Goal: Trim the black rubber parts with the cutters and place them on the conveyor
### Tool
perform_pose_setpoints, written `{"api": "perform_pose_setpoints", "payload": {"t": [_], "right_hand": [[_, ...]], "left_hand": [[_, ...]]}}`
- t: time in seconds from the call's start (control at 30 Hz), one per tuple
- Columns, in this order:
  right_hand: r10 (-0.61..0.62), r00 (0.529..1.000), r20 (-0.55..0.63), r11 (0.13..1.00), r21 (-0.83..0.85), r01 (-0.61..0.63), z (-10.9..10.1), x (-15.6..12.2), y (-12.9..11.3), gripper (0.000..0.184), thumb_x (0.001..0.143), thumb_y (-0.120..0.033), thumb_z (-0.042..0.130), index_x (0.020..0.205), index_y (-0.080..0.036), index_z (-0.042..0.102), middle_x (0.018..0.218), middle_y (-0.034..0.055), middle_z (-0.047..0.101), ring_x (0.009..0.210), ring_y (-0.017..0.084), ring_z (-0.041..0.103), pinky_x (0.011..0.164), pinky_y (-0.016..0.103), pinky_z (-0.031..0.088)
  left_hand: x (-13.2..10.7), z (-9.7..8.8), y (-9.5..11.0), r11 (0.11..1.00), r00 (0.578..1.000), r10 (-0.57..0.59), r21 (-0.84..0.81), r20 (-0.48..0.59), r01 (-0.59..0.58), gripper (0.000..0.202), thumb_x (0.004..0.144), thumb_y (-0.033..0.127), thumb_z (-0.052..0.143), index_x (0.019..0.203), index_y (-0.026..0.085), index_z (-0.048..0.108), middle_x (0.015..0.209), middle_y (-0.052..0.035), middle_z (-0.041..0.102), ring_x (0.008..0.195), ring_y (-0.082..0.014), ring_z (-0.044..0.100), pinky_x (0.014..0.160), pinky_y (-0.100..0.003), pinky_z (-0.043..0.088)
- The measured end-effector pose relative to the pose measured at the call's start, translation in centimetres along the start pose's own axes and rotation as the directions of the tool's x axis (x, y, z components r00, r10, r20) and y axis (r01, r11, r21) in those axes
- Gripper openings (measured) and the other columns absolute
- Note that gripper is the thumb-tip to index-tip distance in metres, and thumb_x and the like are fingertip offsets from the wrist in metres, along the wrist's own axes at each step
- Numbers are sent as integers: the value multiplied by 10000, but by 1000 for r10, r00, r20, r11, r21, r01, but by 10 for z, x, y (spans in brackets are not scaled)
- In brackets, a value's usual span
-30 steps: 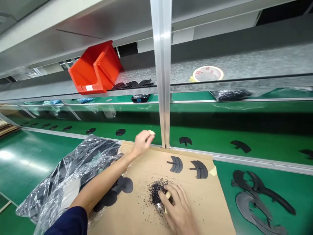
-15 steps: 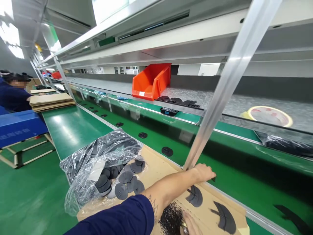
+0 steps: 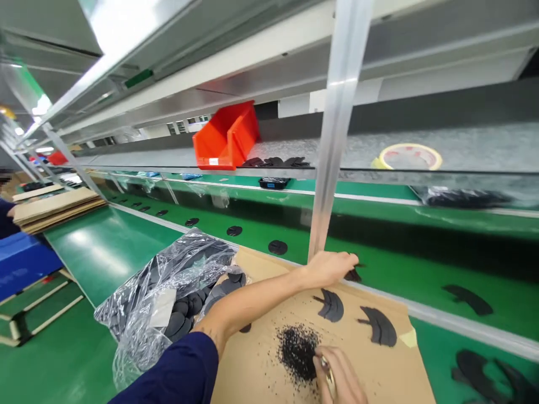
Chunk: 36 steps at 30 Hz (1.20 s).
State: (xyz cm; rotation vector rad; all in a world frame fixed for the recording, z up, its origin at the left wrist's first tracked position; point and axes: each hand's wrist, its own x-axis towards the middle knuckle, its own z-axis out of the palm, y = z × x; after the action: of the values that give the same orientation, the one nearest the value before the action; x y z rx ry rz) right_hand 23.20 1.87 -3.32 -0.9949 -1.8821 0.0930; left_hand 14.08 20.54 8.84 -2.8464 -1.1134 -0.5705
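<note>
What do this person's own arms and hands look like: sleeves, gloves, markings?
The left arm wears a dark navy sleeve ending about the elbow; the forearm is bare, with small dark marks, perhaps a tattoo, just below the sleeve. The left hand and right hand are ungloved. No watch or wristband shows; the right arm is out of view.

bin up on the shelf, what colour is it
Orange-red. The storage bin shows best in the head view, the only one here.
</note>
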Motion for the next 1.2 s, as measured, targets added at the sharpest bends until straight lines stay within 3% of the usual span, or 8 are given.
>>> {"api": "perform_pose_setpoints", "payload": {"t": [0.17, 0.23, 0.33, 0.5, 0.6, 0.83, 0.97, 1.2], "right_hand": [[353, 936, 12, 922, 168, -350, -10, 9, -22, 280, 1012, -390, 462, 899, -221, 655, 757, 64, 681, 679, 200, 662, 658, 289, 545], [499, 864, 65, 834, 233, -500, -12, 10, -26, 345, 998, -481, 469, 947, -216, 683, 853, 87, 725, 765, 221, 692, 717, 305, 560], [629, 755, 187, 685, 326, -651, -11, 11, -30, 454, 952, -604, 487, 978, -217, 722, 1008, 111, 747, 959, 261, 703, 817, 327, 564], [647, 613, 453, 421, 459, -783, -1, 13, -37, 559, 860, -696, 573, 1016, -178, 713, 674, 40, 659, 656, 208, 639, 653, 296, 548], [676, 580, 454, 348, 497, -795, -1, 17, -38, 537, 749, -677, 717, 947, -178, 697, 804, 60, 693, 733, 210, 646, 681, 280, 554], [737, 603, 304, 438, 464, -770, -8, 20, -36, 442, 757, -622, 725, 842, -193, 658, 776, 42, 653, 734, 204, 623, 713, 281, 551], [740, 605, 293, 456, 442, -773, -6, 18, -37, 429, 771, -617, 704, 830, -196, 649, 765, 36, 641, 726, 196, 616, 720, 268, 547], [709, 635, 307, 488, 436, -756, -7, 21, -35, 434, 759, -624, 715, 812, -196, 666, 752, 43, 653, 707, 197, 613, 696, 253, 544]], "left_hand": [[-69, -13, -10, 905, 985, -171, -399, -21, 149, 161, 1017, 322, 473, 1031, 187, 559, 885, -33, 696, 782, -160, 670, 690, -235, 496], [-112, -13, -7, 635, 946, -325, -744, -10, 210, 273, 995, 432, 516, 906, 175, 536, 774, -12, 650, 689, -130, 630, 641, -212, 473], [-177, -6, 11, 252, 856, -500, -924, 131, 289, 450, 892, 591, 633, 823, 161, 519, 679, 17, 580, 574, -92, 539, 579, -198, 434], [-233, 17, 52, -33, 817, -483, -939, 314, 342, 530, 790, 643, 729, 872, 139, 588, 758, -20, 612, 665, -112, 566, 632, -216, 456], [-238, 21, 60, 80, 828, -459, -913, 321, 399, 461, 873, 588, 666, 942, 134, 626, 817, -47, 639, 721, -132, 599, 658, -226, 475], [-266, -7, 11, 832, 901, -420, -350, 108, 430, 234, 1007, 268, 466, 919, 164, 657, 864, -76, 647, 820, -190, 591, 780, -308, 497], [-290, -16, -21, 821, 828, -552, -108, 95, 560, 172, 964, 183, 484, 906, 182, 646, 944, -84, 623, 901, -222, 572, 812, -339, 495], [-277, -27, -20, 769, 835, -544, -350, 84, 536, 204, 998, 268, 494, 958, 165, 666, 883, -78, 661, 882, -206, 611, 843, -329, 497]]}}
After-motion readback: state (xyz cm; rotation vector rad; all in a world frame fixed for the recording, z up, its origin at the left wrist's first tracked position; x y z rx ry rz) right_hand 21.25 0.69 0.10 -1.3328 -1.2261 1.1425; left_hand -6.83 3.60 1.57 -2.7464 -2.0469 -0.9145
